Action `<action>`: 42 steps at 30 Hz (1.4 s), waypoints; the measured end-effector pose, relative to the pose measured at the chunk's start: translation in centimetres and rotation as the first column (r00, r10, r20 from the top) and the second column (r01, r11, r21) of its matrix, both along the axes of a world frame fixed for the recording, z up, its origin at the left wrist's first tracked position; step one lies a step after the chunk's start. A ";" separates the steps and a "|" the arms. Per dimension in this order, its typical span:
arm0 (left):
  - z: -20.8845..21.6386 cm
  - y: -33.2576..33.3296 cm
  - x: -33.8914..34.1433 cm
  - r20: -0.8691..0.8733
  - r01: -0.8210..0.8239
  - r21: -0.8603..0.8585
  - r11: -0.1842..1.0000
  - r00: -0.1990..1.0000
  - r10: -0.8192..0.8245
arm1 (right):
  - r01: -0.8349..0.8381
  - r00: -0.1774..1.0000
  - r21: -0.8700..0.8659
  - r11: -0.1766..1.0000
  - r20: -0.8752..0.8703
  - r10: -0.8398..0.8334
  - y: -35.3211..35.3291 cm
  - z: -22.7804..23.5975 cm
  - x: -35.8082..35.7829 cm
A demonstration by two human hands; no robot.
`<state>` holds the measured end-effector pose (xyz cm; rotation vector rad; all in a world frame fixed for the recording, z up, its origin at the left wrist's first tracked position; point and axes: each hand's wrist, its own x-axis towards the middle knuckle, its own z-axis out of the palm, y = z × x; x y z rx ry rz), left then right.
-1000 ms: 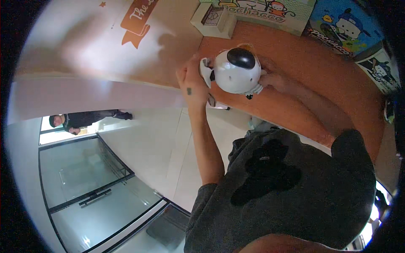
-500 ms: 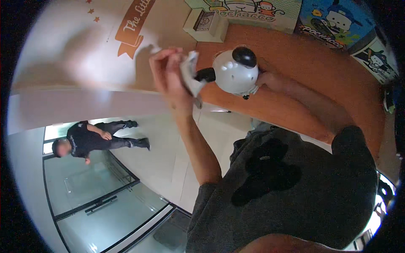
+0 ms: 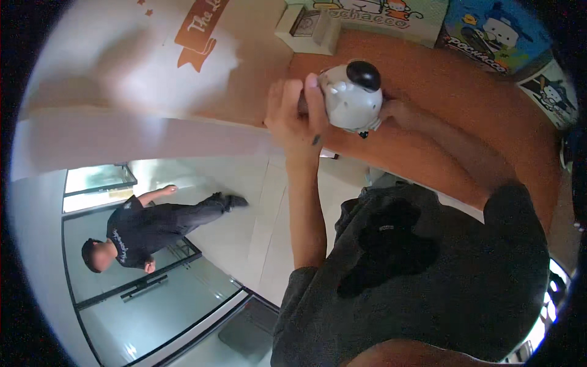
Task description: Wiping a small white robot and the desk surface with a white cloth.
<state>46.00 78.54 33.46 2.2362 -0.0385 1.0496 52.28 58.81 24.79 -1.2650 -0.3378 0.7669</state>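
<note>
A glossy white dog figurine with black ears is between my two hands above the brown surface. My left hand is closed with bent fingers against its left side, covering most of the ear there. The white cloth seen in that hand earlier is now hidden by the fingers. My right hand is closed on the figurine's right side, its fingertips partly hidden behind the figurine. The other black ear shows uncovered at the top.
A brown tabletop lies under the figurine. Along its far side stand a small cream box, a cartoon-printed panel and a blue cartoon picture. At left, a person in dark clothes is near glass doors.
My left hand has moved right, from beside the figurine onto its left side, and the white cloth has gone from sight. My right hand keeps its hold. The other person has shifted position.
</note>
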 end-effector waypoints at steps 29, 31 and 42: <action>-3.0 23.8 25.3 0.048 -0.018 -0.327 0.945 0.998 0.036 | 0.021 1.000 -0.045 0.999 -0.009 -0.021 21.4 -16.5 25.9; -3.3 24.6 27.8 0.134 -0.030 -0.193 0.981 0.989 0.056 | 0.055 0.998 -0.119 0.991 -0.008 -0.056 23.2 -10.6 27.4; -3.9 17.8 17.2 -0.159 -0.102 -0.360 0.927 0.986 0.046 | 0.043 0.993 0.012 0.999 0.114 -0.044 16.2 -12.9 21.5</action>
